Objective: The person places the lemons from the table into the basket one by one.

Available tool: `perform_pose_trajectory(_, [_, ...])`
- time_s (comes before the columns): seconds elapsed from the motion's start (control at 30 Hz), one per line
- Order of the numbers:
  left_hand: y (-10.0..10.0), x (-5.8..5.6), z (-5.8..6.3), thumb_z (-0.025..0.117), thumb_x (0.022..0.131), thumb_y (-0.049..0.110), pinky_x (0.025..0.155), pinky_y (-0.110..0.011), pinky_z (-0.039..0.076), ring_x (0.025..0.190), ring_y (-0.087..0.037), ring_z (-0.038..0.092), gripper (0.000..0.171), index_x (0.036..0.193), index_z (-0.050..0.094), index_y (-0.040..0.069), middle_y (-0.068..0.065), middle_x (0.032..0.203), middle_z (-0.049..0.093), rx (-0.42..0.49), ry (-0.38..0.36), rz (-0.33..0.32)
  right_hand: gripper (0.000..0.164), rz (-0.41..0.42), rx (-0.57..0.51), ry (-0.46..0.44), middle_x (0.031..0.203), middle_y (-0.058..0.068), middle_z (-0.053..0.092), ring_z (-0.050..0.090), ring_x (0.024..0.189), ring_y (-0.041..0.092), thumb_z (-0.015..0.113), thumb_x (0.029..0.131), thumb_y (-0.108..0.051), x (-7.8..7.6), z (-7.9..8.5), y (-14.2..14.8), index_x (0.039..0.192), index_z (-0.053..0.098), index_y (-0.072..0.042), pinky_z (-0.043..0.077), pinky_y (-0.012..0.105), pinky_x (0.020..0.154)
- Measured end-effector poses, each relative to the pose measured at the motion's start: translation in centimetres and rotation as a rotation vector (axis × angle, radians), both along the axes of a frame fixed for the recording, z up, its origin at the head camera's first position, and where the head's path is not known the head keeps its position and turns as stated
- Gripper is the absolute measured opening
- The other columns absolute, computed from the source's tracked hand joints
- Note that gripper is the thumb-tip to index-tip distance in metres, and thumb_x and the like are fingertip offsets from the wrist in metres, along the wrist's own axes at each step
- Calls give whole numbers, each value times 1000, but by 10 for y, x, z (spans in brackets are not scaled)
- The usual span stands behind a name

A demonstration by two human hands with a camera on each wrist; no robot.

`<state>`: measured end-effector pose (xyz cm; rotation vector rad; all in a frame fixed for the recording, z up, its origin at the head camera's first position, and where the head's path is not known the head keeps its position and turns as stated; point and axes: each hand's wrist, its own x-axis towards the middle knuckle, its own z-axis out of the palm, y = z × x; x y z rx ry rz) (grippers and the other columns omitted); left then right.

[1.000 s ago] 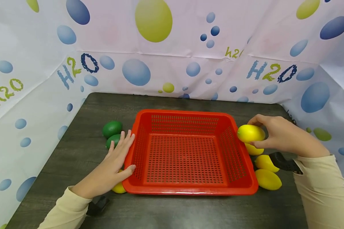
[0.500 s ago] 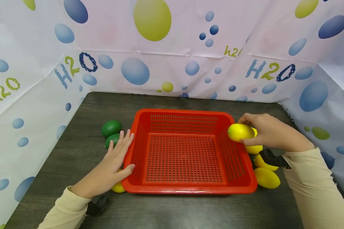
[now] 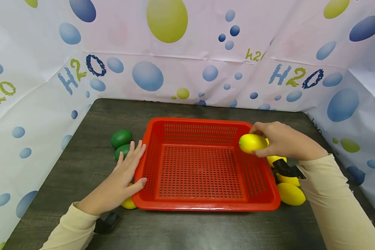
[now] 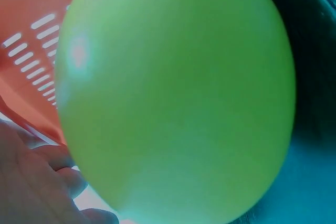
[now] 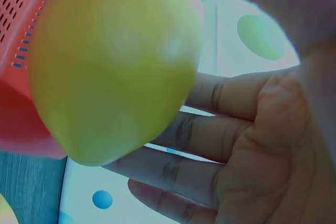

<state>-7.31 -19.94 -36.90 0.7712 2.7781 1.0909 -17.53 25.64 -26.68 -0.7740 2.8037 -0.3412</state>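
Note:
My right hand (image 3: 279, 140) holds a yellow lemon (image 3: 252, 143) above the right side of a red plastic basket (image 3: 203, 207). In the right wrist view the same lemon (image 5: 115, 72) fills the upper left, with fingers (image 5: 210, 132) behind it. On the basket's left rim rests my left hand (image 3: 122, 184), its fingers spread and straight. Two dark green fruits (image 3: 121, 139) lie just past its fingertips. Partly hidden beside that hand is another lemon (image 3: 128, 203). A rounded fruit (image 4: 178, 98), tinted green, fills most of the left wrist view.
Several lemons (image 3: 291, 194) lie along the basket's right side, some partly covered by the right hand and its wrist strap. The dark wooden table (image 3: 187, 229) is bordered at the back and sides by a white sheet (image 3: 187, 52) with coloured dots.
My right hand has moved left with the lemon, from beyond the basket's right rim to over its inner right side. The left hand has stayed on the left rim.

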Motion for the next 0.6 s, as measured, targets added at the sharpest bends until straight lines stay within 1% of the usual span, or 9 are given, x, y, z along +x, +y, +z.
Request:
perform_pose_trajectory(0.1, [0,0,-1,56,104,25,120,-63,-13,157,-30,-16,85,167,0,14,-4,173,-5,-2,5,3,44,8,10,-14,101,1,67,57,83,17,83,82,-23,-2,0,-5,120,66,-8,51,35,72])
perform_pose_trajectory(0.3, [0,-1,-1,56,105,25,120,-62,-13,157,-31,-16,84,167,0,14,-4,173,-5,-3,4,5,45,39,12,-8,98,1,66,57,80,16,83,82,-22,-7,1,-15,120,66,-6,52,34,70])
perform_pose_trajectory(0.47, [0,-2,-1,55,105,25,120,-61,-13,157,-30,-16,84,167,0,14,-4,173,-5,1,4,1,45,69,13,-16,95,1,66,58,74,14,81,82,-23,-11,-3,-24,119,65,-6,52,33,68])
perform_pose_trajectory(0.6, [0,-1,-2,56,104,24,120,-61,-13,157,-31,-16,84,167,0,14,-5,173,-4,5,6,0,44,91,10,-11,95,1,66,58,73,13,82,81,-25,-14,-6,-30,118,66,-6,52,33,67])
